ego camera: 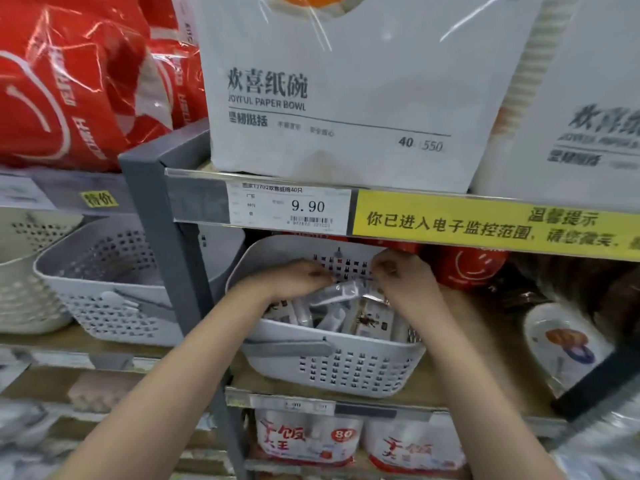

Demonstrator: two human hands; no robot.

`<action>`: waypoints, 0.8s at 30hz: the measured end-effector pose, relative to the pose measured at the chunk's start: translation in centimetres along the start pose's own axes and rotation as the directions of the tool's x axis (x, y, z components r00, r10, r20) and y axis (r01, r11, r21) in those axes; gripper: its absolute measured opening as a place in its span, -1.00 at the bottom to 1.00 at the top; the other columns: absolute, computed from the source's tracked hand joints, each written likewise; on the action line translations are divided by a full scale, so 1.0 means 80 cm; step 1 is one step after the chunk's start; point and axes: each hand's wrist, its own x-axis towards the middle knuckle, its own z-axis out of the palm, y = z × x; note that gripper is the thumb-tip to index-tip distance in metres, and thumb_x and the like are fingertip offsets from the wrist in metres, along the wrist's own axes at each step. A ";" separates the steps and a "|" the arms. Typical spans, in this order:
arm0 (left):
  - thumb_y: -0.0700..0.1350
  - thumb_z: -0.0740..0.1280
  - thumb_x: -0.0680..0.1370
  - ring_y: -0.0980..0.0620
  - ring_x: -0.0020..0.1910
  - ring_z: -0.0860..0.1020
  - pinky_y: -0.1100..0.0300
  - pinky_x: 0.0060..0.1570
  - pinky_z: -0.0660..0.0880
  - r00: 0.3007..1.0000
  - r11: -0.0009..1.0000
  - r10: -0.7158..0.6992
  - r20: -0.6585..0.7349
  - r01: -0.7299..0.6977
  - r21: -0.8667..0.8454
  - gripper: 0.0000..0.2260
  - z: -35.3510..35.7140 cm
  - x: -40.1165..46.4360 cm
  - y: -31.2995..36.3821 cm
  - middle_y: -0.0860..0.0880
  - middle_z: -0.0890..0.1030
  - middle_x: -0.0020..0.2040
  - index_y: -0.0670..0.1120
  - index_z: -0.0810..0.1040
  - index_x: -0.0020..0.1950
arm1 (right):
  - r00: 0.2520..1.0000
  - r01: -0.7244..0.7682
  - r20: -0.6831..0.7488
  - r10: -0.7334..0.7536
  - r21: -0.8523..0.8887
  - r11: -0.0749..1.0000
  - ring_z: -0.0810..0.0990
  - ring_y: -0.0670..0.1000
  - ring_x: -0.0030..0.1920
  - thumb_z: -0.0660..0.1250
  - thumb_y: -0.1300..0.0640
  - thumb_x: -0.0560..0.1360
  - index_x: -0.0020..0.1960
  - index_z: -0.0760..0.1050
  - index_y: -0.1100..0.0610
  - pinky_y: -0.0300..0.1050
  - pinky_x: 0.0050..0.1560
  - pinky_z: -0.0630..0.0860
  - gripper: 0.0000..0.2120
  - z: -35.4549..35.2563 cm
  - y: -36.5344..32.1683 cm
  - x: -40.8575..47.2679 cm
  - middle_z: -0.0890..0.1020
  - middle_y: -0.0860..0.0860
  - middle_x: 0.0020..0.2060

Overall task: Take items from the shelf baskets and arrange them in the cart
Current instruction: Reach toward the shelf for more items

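Observation:
A grey perforated basket [346, 368] stands on the middle shelf, filled with several small packets, one showing an insect picture [369, 322]. Both my hands reach inside it. My left hand [294, 280] and my right hand [401, 275] each pinch an end of a clear plastic packet [341, 292], held just above the other packets. The cart is not in view.
Another grey basket [114, 292] and a white one [24, 289] stand on the shelf to the left. Paper bowl packs [332, 98] sit on the shelf above, close over my hands. Red packs [474, 268] and a plate pack [568, 344] lie to the right.

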 end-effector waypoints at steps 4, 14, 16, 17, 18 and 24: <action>0.28 0.17 0.45 -0.04 0.14 0.55 0.06 0.22 0.44 0.997 0.997 -0.001 0.071 0.007 -0.079 -0.50 0.000 -0.009 -0.002 -0.05 0.60 0.13 -0.02 0.54 0.19 | 0.996 -0.013 0.088 0.012 0.016 1.000 0.59 0.07 0.02 0.26 0.20 0.54 -0.03 0.62 0.15 -0.24 -0.15 0.31 -0.84 0.008 0.008 0.009 0.66 0.07 -0.03; -0.23 0.50 0.40 0.45 -0.22 0.56 0.61 -0.25 0.39 0.902 0.901 0.043 -0.430 -0.221 -0.373 -0.74 -0.019 -0.016 -0.010 0.27 0.65 -0.24 0.00 0.61 0.02 | 0.977 0.010 0.212 0.012 -0.100 0.995 0.58 0.10 -0.02 0.20 0.12 0.55 0.02 0.56 0.18 -0.11 -0.02 0.50 -0.80 0.014 0.008 0.013 0.63 0.12 -0.02; -0.23 0.50 0.39 0.41 -0.19 0.58 0.59 -0.25 0.41 0.853 0.848 -0.004 -0.523 -0.274 -0.454 -0.75 -0.021 -0.017 -0.014 0.31 0.65 -0.24 0.07 0.58 -0.06 | 0.927 0.160 0.354 -0.123 -0.078 0.984 0.54 -0.03 -0.01 0.24 0.10 0.54 0.13 0.53 0.10 -0.17 -0.04 0.46 -0.79 0.018 0.003 0.008 0.60 0.00 0.10; -0.24 0.50 0.38 0.37 -0.18 0.59 0.57 -0.24 0.43 0.831 0.835 -0.023 -0.556 -0.289 -0.468 -0.74 -0.021 -0.016 -0.017 0.29 0.66 -0.22 0.08 0.57 -0.07 | 0.878 0.219 0.444 -0.180 -0.037 0.975 0.51 -0.07 0.02 0.29 0.09 0.52 0.24 0.49 0.06 -0.21 -0.03 0.42 -0.71 0.020 0.000 0.005 0.55 -0.05 0.16; -0.26 0.50 0.38 0.35 -0.18 0.60 0.55 -0.24 0.44 0.817 0.823 -0.040 -0.576 -0.300 -0.482 -0.73 -0.021 -0.017 -0.017 0.27 0.66 -0.22 0.08 0.57 -0.08 | 0.823 0.270 0.522 -0.223 -0.013 0.963 0.50 -0.08 0.07 0.32 0.08 0.50 0.31 0.45 0.04 -0.22 -0.01 0.41 -0.62 0.024 -0.002 0.003 0.52 -0.05 0.20; -0.31 0.39 0.45 0.12 0.00 0.57 0.31 -0.01 0.45 0.816 0.811 -0.105 -0.568 -0.260 -0.524 -0.75 -0.023 -0.016 -0.015 0.09 0.63 -0.06 -0.02 0.56 0.04 | 0.608 0.461 0.775 -0.171 -0.170 0.871 0.42 0.10 0.30 0.25 -0.05 0.55 0.40 0.37 -0.02 -0.01 0.30 0.37 -0.57 0.039 -0.012 0.010 0.47 0.05 0.32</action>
